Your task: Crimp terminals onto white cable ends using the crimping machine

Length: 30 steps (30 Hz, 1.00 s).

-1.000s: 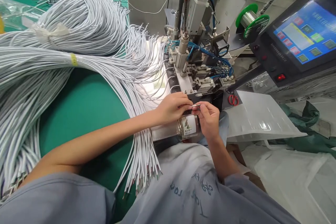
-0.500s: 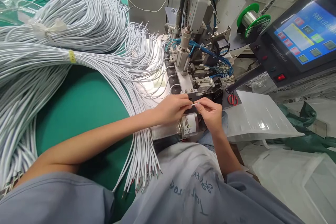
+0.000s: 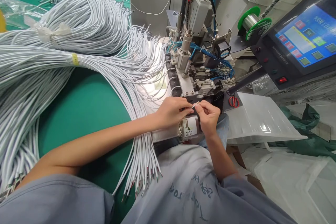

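Note:
Between my two hands is the end of a thin white cable [image 3: 193, 105]. My left hand [image 3: 174, 112] pinches it from the left, fingers closed. On the other side my right hand [image 3: 210, 114] has its thumb and fingertips closed at the cable's tip; fine wire ends there are too small to make out. Both hands are just in front of a machine [image 3: 186, 77] with metal cylinders and blue air tubes, whose front edge holds several white cables. Below my hands sits a container with a white warning label [image 3: 190, 127].
Bundles of white cables [image 3: 86, 24] lie on the green table [image 3: 78, 101] to the left, loose ends hanging toward my lap. To the right are red-handled scissors [image 3: 233, 101], a translucent plastic sheet [image 3: 262, 115], a green wire spool [image 3: 249, 22] and a touchscreen [image 3: 307, 38].
My right hand has turned slightly and drawn in its fingers at the cable tip. My left hand stays on the cable. The whole view has shifted a little.

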{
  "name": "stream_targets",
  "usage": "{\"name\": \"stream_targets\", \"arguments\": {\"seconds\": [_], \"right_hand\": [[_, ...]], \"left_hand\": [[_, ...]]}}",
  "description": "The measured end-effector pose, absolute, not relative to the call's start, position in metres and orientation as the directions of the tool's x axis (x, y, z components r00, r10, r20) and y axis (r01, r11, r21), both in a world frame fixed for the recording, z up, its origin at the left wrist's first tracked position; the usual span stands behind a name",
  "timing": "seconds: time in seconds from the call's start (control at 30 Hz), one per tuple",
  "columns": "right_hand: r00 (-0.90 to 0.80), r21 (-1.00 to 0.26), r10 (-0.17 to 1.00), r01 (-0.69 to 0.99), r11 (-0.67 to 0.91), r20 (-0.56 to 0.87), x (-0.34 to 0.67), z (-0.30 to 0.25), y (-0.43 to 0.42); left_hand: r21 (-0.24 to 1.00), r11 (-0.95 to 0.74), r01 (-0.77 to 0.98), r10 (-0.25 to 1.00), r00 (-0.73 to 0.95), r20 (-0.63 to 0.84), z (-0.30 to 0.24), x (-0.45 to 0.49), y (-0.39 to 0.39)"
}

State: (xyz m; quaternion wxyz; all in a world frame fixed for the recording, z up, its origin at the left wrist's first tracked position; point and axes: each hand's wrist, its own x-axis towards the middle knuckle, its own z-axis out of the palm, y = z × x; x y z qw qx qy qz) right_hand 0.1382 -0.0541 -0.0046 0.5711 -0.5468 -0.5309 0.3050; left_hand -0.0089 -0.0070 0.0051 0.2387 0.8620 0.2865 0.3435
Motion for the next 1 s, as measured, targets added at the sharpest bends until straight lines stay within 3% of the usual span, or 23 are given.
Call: {"name": "stream_targets", "arguments": {"seconds": [0.17, 0.3, 0.4, 0.5, 0.57, 0.67, 0.73, 1.0], "right_hand": [[0.27, -0.963, 0.925, 0.079, 0.256, 0.268, 0.134, -0.015, -0.052], [0.111, -0.978, 0.98, -0.109, 0.18, 0.168, 0.146, -0.019, -0.046], [0.022, -0.985, 0.994, -0.137, 0.106, 0.103, 0.154, -0.016, -0.043], [0.086, -0.987, 0.985, -0.026, 0.156, 0.153, 0.152, -0.01, -0.044], [0.169, -0.968, 0.958, 0.133, 0.212, 0.233, 0.146, -0.004, -0.047], [0.23, -0.862, 0.884, 0.418, 0.288, 0.407, 0.138, 0.001, -0.052], [0.208, -0.79, 0.851, 0.523, 0.319, 0.482, 0.136, 0.004, -0.054], [-0.027, -0.787, 0.928, 0.521, 0.331, 0.373, 0.154, 0.014, -0.047]], "left_hand": [[0.71, -0.635, 0.305, 0.71, 0.594, 0.38, 0.009, -0.009, -0.006], [0.842, -0.503, 0.195, 0.739, 0.601, 0.303, 0.011, -0.009, -0.004], [0.828, -0.528, 0.189, 0.723, 0.611, 0.322, 0.011, -0.009, -0.003], [0.753, -0.614, 0.236, 0.715, 0.57, 0.405, 0.011, -0.008, -0.005], [0.692, -0.678, 0.246, 0.687, 0.547, 0.478, 0.01, -0.008, -0.006], [0.599, -0.755, 0.267, 0.636, 0.523, 0.568, 0.009, -0.008, -0.006], [0.506, -0.808, 0.302, 0.581, 0.546, 0.604, 0.008, -0.009, -0.005], [0.004, -0.919, 0.393, 0.294, 0.68, 0.672, 0.011, -0.013, 0.002]]}}
